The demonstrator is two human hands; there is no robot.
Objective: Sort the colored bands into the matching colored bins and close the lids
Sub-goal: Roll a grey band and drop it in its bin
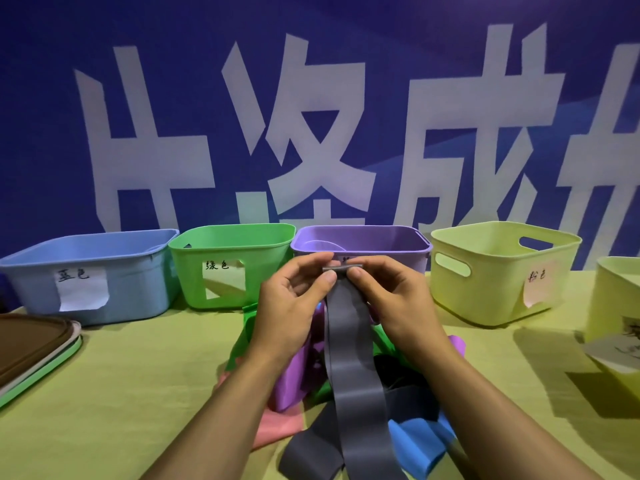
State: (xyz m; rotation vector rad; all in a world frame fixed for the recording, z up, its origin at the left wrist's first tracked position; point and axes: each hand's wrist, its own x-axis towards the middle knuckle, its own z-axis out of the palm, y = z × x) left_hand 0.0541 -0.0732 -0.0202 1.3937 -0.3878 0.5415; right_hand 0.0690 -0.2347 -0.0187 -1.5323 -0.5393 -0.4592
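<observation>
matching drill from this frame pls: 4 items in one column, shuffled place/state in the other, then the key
Items
1. grey band
2. blue bin
3. stacked lids
4. purple bin

Places or states
A. far left of the table, lying flat
B. top end pinched by left hand and right hand
C. leftmost in the row, white paper label
D. directly behind the hands

Pairs: 1-B, 2-C, 3-A, 4-D

A grey band [349, 341] hangs lifted, its top edge far from the camera, trailing down onto a loose heap of purple [294, 379], green [251, 323], pink [277, 427] and blue [419, 441] bands near the table's front. Behind stand open bins, left to right: blue [86, 271], green [235, 244], purple [381, 237], yellow-green [502, 271].
</observation>
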